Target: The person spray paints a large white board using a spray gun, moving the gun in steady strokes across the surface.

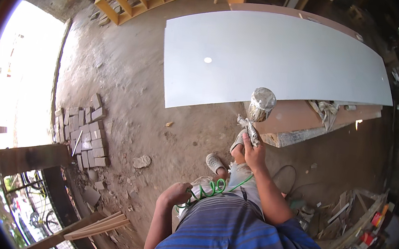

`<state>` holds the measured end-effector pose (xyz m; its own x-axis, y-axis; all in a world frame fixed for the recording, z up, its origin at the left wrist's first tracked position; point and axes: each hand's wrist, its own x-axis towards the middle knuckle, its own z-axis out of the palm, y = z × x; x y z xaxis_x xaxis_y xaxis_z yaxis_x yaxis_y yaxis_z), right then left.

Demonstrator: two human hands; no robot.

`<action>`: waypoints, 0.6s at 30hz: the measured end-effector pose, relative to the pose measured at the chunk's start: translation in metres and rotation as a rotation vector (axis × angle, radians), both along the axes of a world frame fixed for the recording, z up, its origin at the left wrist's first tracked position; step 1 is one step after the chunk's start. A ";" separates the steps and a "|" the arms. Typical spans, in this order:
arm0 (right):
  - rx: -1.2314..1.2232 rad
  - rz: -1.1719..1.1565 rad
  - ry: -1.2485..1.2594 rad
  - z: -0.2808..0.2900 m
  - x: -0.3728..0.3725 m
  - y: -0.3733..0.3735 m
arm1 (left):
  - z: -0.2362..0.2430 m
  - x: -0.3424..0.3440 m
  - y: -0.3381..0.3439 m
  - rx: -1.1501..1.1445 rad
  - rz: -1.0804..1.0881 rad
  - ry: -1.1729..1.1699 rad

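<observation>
Now, in the head view, my right grip [254, 154] holds the spray gun [250, 129], its smeared cup [264, 99] overlapping the near edge of the pale panel [281, 56]; my left grip [176, 193] curls around the green coiled hose [214, 188] at my waist.

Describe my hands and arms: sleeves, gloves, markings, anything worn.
Your left hand and right hand are both bare, without gloves. The forearms are uncovered too, with no clear markings. The right sleeve is short and dark blue; only a sliver of the left one shows.
</observation>
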<state>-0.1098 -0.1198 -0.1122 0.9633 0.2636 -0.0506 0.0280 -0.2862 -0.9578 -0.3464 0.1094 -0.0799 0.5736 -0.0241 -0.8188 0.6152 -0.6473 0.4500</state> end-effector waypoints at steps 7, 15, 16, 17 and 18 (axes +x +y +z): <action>-0.074 -0.164 -0.106 -0.012 0.015 -0.055 | 0.013 0.029 -0.015 -0.016 -0.092 -0.020; -0.090 -0.322 -0.170 -0.002 0.050 -0.117 | 0.012 0.066 -0.049 -0.006 -0.167 -0.041; -0.101 -0.327 -0.173 -0.001 0.056 -0.127 | 0.011 0.073 -0.056 -0.009 -0.180 -0.050; -0.105 -0.344 -0.188 -0.002 0.062 -0.138 | 0.013 0.080 -0.065 -0.010 -0.195 -0.065; -0.109 -0.360 -0.203 -0.005 0.067 -0.148 | 0.016 0.087 -0.075 -0.011 -0.211 -0.080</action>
